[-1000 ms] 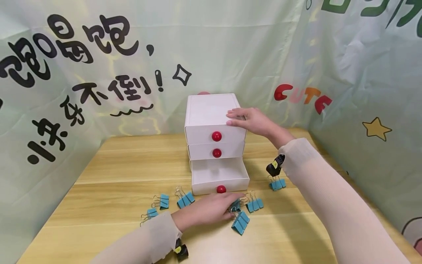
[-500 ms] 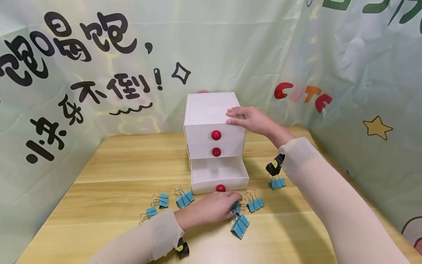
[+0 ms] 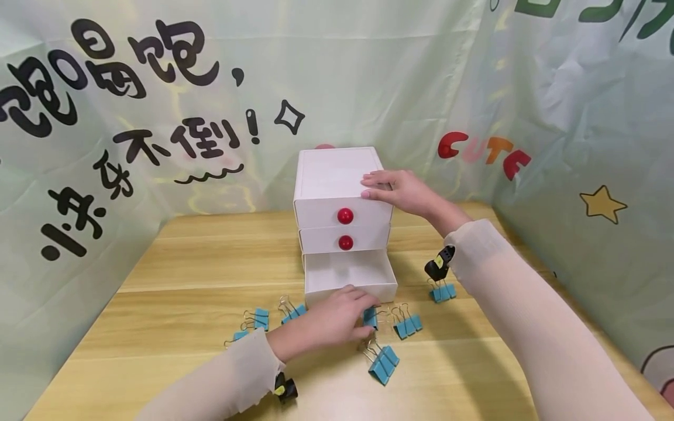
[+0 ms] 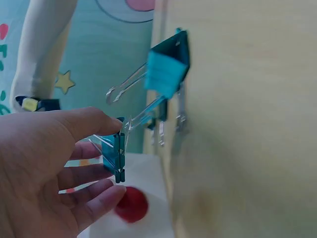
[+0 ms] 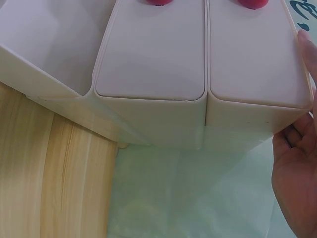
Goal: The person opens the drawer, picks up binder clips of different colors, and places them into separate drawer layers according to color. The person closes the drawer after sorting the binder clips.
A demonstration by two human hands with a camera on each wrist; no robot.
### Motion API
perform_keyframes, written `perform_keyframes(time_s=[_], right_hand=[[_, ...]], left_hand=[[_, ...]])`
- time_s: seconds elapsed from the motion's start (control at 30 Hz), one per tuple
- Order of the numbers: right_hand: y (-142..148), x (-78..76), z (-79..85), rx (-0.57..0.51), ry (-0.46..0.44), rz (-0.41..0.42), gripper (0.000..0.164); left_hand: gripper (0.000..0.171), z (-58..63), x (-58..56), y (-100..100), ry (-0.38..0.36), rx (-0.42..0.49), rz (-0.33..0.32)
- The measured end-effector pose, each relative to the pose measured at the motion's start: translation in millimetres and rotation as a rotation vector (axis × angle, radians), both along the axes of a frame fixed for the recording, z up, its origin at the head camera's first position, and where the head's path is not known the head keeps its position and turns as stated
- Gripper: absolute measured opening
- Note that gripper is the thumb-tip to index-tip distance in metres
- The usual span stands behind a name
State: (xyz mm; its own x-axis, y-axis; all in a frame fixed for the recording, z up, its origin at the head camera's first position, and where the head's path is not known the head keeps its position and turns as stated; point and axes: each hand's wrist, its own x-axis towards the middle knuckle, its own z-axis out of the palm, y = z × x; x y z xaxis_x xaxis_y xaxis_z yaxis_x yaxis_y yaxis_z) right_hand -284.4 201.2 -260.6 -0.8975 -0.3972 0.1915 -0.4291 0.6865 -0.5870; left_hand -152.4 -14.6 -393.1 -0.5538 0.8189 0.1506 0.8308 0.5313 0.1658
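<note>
- Closest to me, one blue clip (image 3: 384, 363) lies on the tabletop (image 3: 205, 251), its wire handles towards the left hand.
- The left hand (image 3: 329, 318) is just in front of the bottom drawer, its fingers (image 4: 86, 176) partly spread and bent, pinching another clip (image 4: 115, 156) against the thumb.
- To the person's left lie three more clips (image 3: 258, 320), the nearest partly hidden by the sleeve (image 3: 226, 377); to the right, a loose clip (image 3: 408, 325) is near the held one.
- The bottom drawer (image 3: 387, 292) is pulled out, and I see only its bare white floor.
- Farther right, a single clip (image 3: 443, 293) lies below the right wrist's camera (image 3: 439, 264).
- The right hand (image 3: 408, 192) rests on the box's top right edge, fingers loosely extended, gripping nothing.
- The white box (image 3: 337, 172) stands upright, its upper two drawers closed, each with a red knob (image 3: 345, 216).
- Behind hangs a pale green printed cloth (image 3: 368, 76).
</note>
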Motion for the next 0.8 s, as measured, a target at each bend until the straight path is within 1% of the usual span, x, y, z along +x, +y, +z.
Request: perform_keyframes(time_s=[0.07,0.27,0.47,0.63,0.8], right_hand=[[0.1,-0.1,0.0,0.005,0.005,0.002,0.06],[0.1,-0.3,0.1,0.008,0.008,0.002,0.058],[0.5,-0.1,0.4,0.004,-0.007,-0.002,0.06],[0.5,0.4,0.3,0.01,-0.016,-0.002,0.062],[0.3,-0.8,-0.5,0.013,-0.015,-0.004,0.062]], left_hand=[[0.046,4.4,-2.3,-2.9,-0.014,0.029,0.011],[0.044,15.7,-9.1,-10.0,-0.02,0.103,0.048],[0.046,26.0,-14.7,-16.2,-0.021,0.129,0.075],[0.047,30.2,-19.8,-20.2,-0.067,0.145,0.121],[0.047,29.7,-27.7,-24.9,-0.121,0.164,0.159]])
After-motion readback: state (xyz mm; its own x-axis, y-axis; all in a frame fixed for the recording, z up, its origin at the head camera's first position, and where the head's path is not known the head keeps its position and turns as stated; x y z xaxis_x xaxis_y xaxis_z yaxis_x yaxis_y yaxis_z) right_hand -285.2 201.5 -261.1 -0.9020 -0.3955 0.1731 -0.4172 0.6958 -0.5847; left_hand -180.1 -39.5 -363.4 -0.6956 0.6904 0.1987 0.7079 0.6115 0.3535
